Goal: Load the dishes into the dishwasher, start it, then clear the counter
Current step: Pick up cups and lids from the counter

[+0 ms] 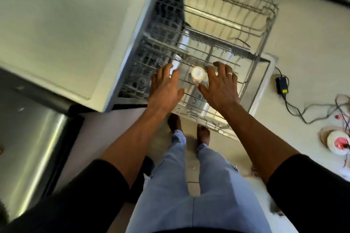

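A small cream-white round cup (198, 76) is sitting in the near part of the pulled-out grey wire dishwasher rack (272, 13), with one round end facing up toward the camera. Blur is hiding whether that end is its mouth or its base.

The left hand (166, 86) is hovering over the rack wires at the cup's 9 o'clock, palm down. Its fingers (175, 73) are lying straight and spread wide, holding nothing, and a clear gap is showing between them and the cup.

The right hand (220, 86) is reaching in at the cup's 3 o'clock, also palm down with its fingers spread wide and not curling round anything. Its forefinger is lying just beside the cup's right edge and its thumb tip is sitting at the cup's 5 o'clock. Whether either one is touching the cup cannot be told. A pale ring (230, 73) is showing on one finger of this hand.

The cup is thus lying between the two hands, nearer the right one.

A white stone desk (56, 24) is filling the frame toward 10 o'clock, with a brushed steel appliance front (37, 138) below it at 8 o'clock. On the pale floor (312, 43) at 3 o'clock, a black power adapter (282, 86) is lying with its cable trailing away. The person is standing barefoot in light blue trousers (189, 195) at 6 o'clock.
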